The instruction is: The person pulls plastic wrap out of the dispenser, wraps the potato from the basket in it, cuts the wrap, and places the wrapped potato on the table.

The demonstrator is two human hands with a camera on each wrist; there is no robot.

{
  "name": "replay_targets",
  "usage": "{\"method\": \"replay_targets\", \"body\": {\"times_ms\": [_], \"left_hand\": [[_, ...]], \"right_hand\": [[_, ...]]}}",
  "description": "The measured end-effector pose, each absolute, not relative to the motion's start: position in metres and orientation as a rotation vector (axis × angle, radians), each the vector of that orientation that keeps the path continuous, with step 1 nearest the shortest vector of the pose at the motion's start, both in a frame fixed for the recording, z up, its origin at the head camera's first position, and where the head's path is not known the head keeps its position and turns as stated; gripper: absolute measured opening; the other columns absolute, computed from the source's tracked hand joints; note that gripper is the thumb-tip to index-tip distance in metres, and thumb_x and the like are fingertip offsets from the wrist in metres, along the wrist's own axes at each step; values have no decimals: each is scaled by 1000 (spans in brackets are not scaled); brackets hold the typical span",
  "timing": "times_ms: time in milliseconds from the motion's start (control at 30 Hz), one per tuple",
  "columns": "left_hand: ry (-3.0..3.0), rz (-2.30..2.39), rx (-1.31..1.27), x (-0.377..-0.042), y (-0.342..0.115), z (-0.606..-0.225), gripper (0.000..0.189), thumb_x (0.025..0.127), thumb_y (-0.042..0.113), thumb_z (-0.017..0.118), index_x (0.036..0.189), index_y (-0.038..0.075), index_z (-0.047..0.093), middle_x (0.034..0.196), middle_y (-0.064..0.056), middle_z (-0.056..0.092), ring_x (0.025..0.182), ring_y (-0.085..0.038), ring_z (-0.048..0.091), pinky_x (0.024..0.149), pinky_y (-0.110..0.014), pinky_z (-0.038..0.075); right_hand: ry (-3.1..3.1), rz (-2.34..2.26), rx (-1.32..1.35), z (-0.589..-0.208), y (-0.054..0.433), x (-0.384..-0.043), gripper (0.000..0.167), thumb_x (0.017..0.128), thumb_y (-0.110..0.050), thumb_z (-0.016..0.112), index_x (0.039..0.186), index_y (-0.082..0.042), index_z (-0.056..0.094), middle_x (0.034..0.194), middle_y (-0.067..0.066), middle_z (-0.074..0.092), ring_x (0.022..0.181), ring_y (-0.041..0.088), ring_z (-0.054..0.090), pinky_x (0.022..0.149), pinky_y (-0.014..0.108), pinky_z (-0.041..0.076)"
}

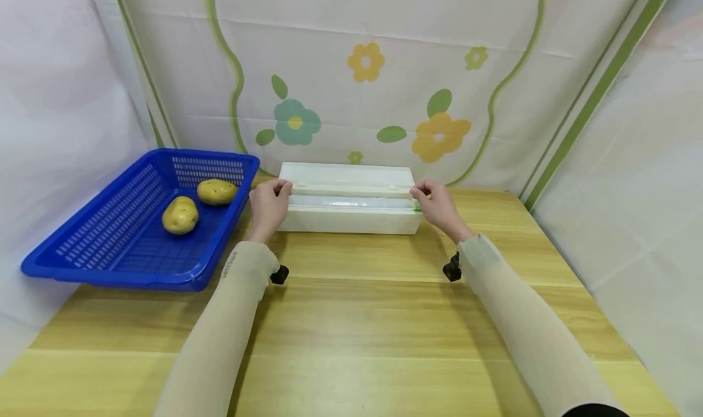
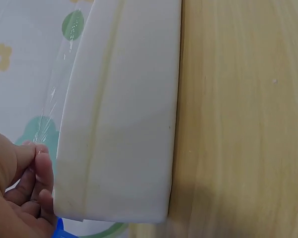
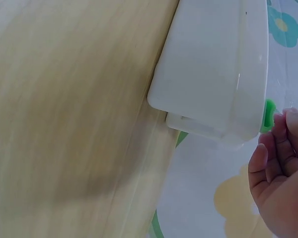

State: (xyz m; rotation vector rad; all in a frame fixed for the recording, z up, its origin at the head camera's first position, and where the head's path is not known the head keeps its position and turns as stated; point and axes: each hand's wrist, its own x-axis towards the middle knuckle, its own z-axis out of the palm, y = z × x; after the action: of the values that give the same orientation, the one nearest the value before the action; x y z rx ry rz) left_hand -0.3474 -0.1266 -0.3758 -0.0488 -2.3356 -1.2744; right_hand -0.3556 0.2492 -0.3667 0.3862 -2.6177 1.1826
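Note:
A long white cling film dispenser (image 1: pixel 351 221) lies crosswise at the back of the table, its lid (image 1: pixel 347 174) tipped up behind. Clear cling film (image 2: pixel 52 99) stretches above the box's edge in the left wrist view. At the left end, my left hand (image 1: pixel 269 206) pinches the film between thumb and forefinger. My right hand (image 1: pixel 439 208) pinches the film at the right end, its fingertips right beside a small green plastic piece (image 3: pixel 268 116) on the box's edge. Both hands are slightly above the front part of the box.
To the left stands a blue plastic basket (image 1: pixel 132 277) holding two potatoes, one nearer (image 1: pixel 180 215) and one farther (image 1: pixel 216 192). A white curtain with flowers (image 1: pixel 335 26) hangs directly behind the dispenser. The wooden table (image 1: pixel 357 331) extends toward me.

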Motion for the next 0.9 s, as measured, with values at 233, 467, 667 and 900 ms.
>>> {"method": "replay_targets", "body": {"times_ms": [233, 467, 667, 900], "left_hand": [[-2320, -1339, -92, -344, -127, -375, 22, 97, 24, 66, 107, 7, 75, 90, -5, 70, 83, -20, 62, 79, -39, 47], [-2259, -1391, -95, -339, -124, -372, 20, 92, 12, 70, 110, 3, 74, 96, -7, 72, 87, -21, 66, 79, -38, 51], [-2186, -1393, -21, -341, -119, -368, 17, 94, 11, 68, 108, 4, 75, 95, -10, 72, 84, -23, 65, 82, -39, 48], [-2130, -1411, 11, -342, -115, -358, 19, 93, 19, 71, 108, 8, 76, 94, -8, 73, 86, -21, 65, 111, -35, 14]], "right_hand": [[-2589, 1169, 379, -364, 250, -357, 30, 103, -24, 54, 100, 4, 65, 96, 18, 63, 86, 26, 54, 70, 37, 43], [-2589, 1170, 376, -360, 251, -359, 32, 104, -25, 53, 105, 5, 64, 101, 21, 64, 86, 26, 55, 68, 36, 44], [-2581, 1150, 414, -354, 250, -356, 28, 103, -21, 55, 105, 5, 65, 94, 20, 63, 81, 26, 52, 69, 36, 43], [-2509, 1111, 417, -343, 253, -352, 22, 101, -16, 57, 98, 3, 65, 83, 13, 60, 74, 25, 51, 66, 35, 41]]}}
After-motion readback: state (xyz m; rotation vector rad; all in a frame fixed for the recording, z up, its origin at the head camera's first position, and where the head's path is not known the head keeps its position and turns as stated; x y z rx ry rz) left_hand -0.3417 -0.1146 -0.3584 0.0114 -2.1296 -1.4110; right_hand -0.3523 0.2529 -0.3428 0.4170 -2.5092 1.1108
